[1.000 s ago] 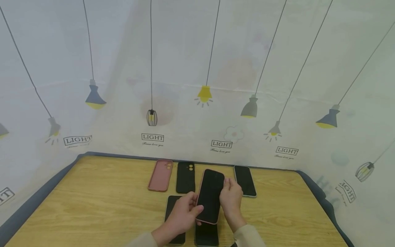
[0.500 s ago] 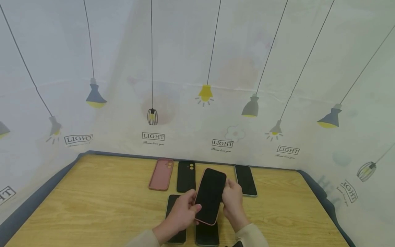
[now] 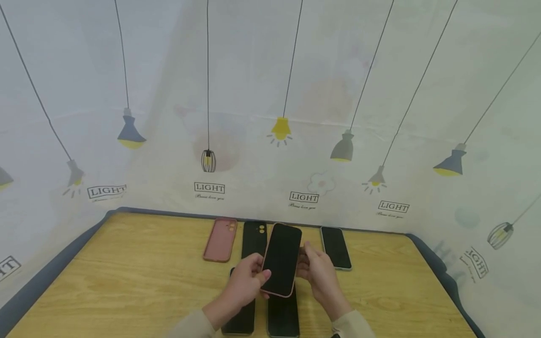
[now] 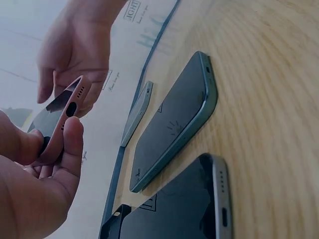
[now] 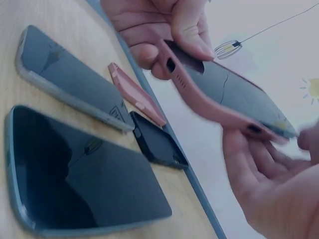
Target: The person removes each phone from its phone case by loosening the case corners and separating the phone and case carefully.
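A dark-screened phone (image 3: pixel 282 258) in a pink case (image 5: pixel 199 102) is held above the table. My left hand (image 3: pixel 243 281) grips its lower left corner, thumb on the screen, fingers beneath. My right hand (image 3: pixel 319 272) is at the phone's right side. In the right wrist view its fingertips (image 5: pixel 237 142) touch the case's long side from below, while its thumb stands off the phone. The case's port opening faces the left hand. Whether the far end of the phone sits fully inside the case cannot be told.
Two dark phones (image 3: pixel 243 319) (image 3: pixel 284 317) lie side by side under the hands. A pink case (image 3: pixel 220 239) and a black case (image 3: pixel 253 239) lie near the table's back edge. Another phone (image 3: pixel 336 248) lies to the right. A lamp-printed cloth (image 3: pixel 253 94) hangs behind the table (image 3: pixel 127 272).
The cased phone has moved slightly away and left, partly covering the black case. My right hand's thumb has come away from the phone's edge; my left hand keeps its grip.
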`<state>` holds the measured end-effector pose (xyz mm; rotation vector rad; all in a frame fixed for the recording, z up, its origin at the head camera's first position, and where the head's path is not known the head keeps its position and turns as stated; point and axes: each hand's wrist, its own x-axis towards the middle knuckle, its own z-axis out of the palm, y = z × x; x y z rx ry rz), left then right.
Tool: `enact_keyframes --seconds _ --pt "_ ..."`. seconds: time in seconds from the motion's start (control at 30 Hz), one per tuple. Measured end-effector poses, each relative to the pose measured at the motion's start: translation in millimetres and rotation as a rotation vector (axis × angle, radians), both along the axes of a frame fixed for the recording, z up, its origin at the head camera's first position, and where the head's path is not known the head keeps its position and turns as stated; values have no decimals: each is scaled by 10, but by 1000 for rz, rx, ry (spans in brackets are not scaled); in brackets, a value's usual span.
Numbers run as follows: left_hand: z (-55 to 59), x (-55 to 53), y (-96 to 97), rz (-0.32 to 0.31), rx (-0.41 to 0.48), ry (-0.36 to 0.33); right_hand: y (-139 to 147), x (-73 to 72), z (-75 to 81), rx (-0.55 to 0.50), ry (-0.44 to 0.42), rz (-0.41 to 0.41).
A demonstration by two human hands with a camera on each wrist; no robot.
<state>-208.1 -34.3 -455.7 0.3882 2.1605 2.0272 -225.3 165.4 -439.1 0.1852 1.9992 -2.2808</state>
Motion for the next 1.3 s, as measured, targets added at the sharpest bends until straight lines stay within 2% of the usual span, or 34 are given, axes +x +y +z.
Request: enact_keyframes --seconds 0.23,0.33,0.5,0.63,0.83,1.07,1.2,1.3 --pt "35 -85 -71 61 -65 37 155 92 -68 69 0 411" --pt "42 -102 -91 56 -68 23 194 118 -105 72 -5 508" --pt "47 -117 -103 53 -85 30 186 116 -157 22 -20 600" --pt "55 -118 -95 59 -90 38 149 102 -182 -9 -34 630" --pt "63 -118 -74 50 -96 77 82 86 -206 -34 -64 616" --pt "56 -141 -76 42 -146 103 8 96 -201 -11 -119 537" --pt "60 -143 -79 31 -161 101 -23 106 -198 12 -129 486" --pt "66 -140 -81 19 -170 99 -30 110 -203 16 -122 480"
